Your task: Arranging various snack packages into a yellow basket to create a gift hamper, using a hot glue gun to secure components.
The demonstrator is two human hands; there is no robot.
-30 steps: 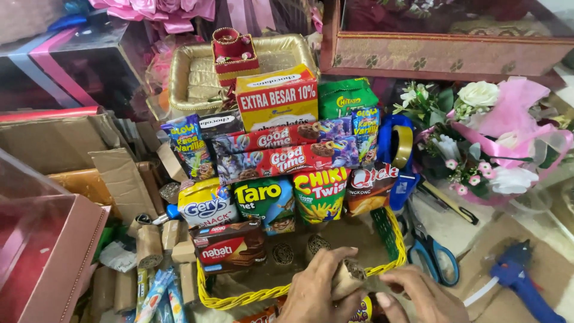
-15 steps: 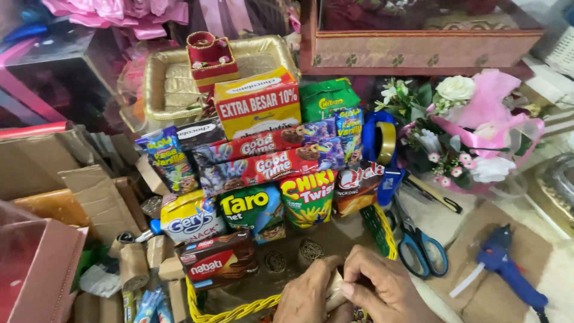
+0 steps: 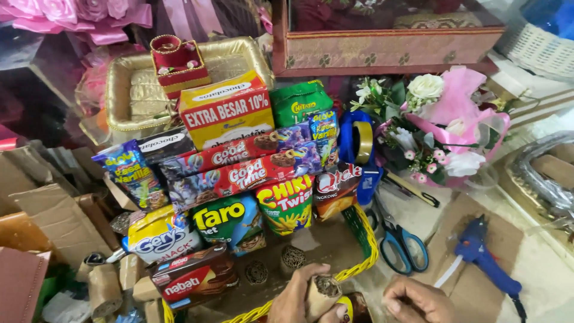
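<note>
1. Left hand [image 3: 299, 296] sits at the bottom edge of the view, fingers wrapped around a short brown cardboard roll [image 3: 323, 291]. The roll is upright, its open end facing the camera.
2. Right hand [image 3: 418, 299] is just to the right of the roll, fingers curled in. Can't tell whether it grips anything; it looks close to the roll's lower end, contact unclear.
3. The roll is over the front rim of a yellow woven basket [image 3: 365, 239], at its near right corner.
4. On the basket floor stand two more rolls, upright [image 3: 293, 258] [image 3: 256, 273], just behind the left hand.
5. Snack packs are stacked in tiers at the basket's back: a green chip bag [image 3: 230, 218], a yellow-green puff bag [image 3: 287, 203], red cookie packs [image 3: 239, 173], and an orange-and-red carton [image 3: 226, 110] on top.
6. Right of the basket, on the table: blue-handled scissors [image 3: 403, 248], a blue glue gun [image 3: 481, 254], and a blue tape dispenser [image 3: 359, 146].
7. A pink-wrapped flower bouquet [image 3: 448, 128] lies further right, well apart from both hands.
</note>
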